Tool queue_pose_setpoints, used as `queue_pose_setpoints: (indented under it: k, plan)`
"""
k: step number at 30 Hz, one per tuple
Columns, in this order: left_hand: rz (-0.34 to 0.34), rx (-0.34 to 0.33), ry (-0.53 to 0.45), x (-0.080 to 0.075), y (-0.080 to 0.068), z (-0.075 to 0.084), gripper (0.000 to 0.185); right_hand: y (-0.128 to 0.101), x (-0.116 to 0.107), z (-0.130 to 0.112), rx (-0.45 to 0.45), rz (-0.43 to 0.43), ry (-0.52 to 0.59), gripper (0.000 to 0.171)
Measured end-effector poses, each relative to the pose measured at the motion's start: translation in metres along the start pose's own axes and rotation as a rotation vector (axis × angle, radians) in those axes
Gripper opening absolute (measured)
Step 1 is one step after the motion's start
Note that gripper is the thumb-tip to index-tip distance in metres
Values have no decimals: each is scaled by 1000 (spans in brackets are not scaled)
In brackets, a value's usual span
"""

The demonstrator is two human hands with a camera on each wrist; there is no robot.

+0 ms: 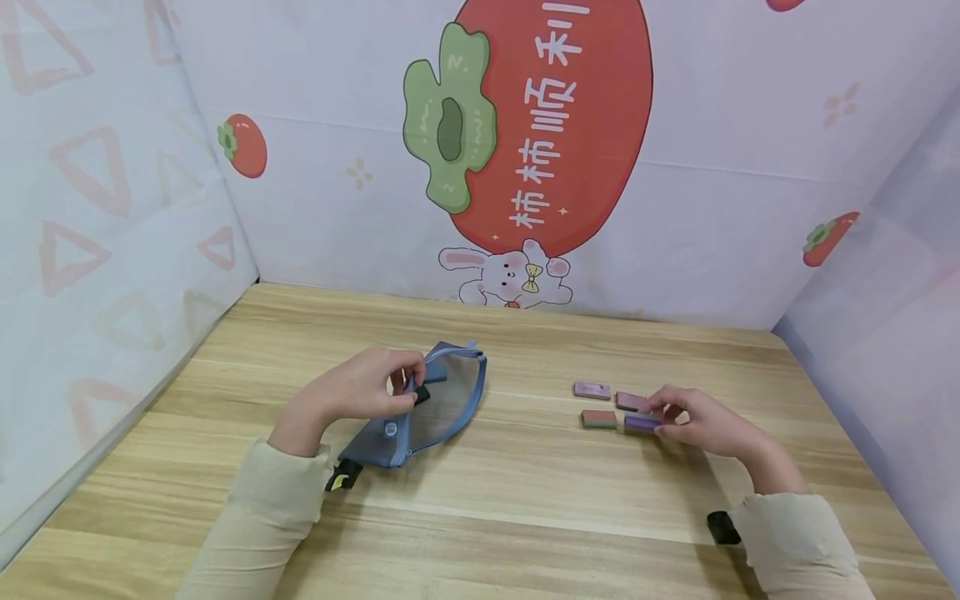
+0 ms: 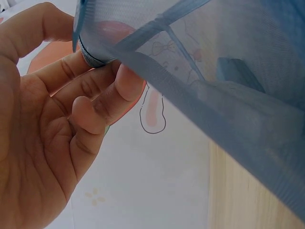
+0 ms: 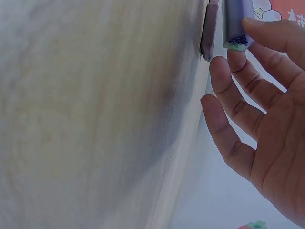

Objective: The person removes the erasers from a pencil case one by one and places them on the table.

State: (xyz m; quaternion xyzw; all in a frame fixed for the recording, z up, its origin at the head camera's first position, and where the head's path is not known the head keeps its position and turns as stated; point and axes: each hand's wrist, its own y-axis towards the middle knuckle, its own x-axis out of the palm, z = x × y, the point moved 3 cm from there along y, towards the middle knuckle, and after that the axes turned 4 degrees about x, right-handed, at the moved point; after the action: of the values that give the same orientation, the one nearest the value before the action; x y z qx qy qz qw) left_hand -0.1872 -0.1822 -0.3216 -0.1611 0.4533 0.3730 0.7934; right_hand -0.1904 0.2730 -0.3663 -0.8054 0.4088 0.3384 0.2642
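A blue mesh zip pouch (image 1: 372,443) lies with its mouth spread wide. My left hand (image 1: 363,385) pinches the near-left rim of the pouch; in the left wrist view its mesh side (image 2: 190,102) slants down from the fingertips. Through the opening show a blue flat piece (image 1: 435,372) and a small black piece (image 1: 422,394). At the right, my right hand (image 1: 701,423) holds a small purple bar (image 3: 236,21) between thumb and fingers; its end carries a grape print. Around it lie a mauve bar (image 1: 631,402), a lilac bar (image 1: 592,390) and an orange-green bar (image 1: 597,419).
The wood-grain table (image 1: 487,517) is bounded at the back by a printed wall (image 1: 322,225), with more walls on both sides. A black wrist device (image 1: 723,528) hangs by the right sleeve, and another black strap (image 1: 345,476) sits near the left cuff.
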Motion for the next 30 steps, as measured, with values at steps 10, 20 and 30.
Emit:
queue_pose_setpoints:
  k: [10, 20, 30]
  plan:
    - [9, -8, -4, -1, -1, -1, 12, 1, 1, 2, 3, -26, -19, 26]
    - [22, -8, -2, -5, -2, 1, 12, 1, 2, 2, 11, -40, -18, 23]
    - [32, -23, -5, -7, -3, 2, 12, 2, 4, 2, -14, -36, -35, 23]
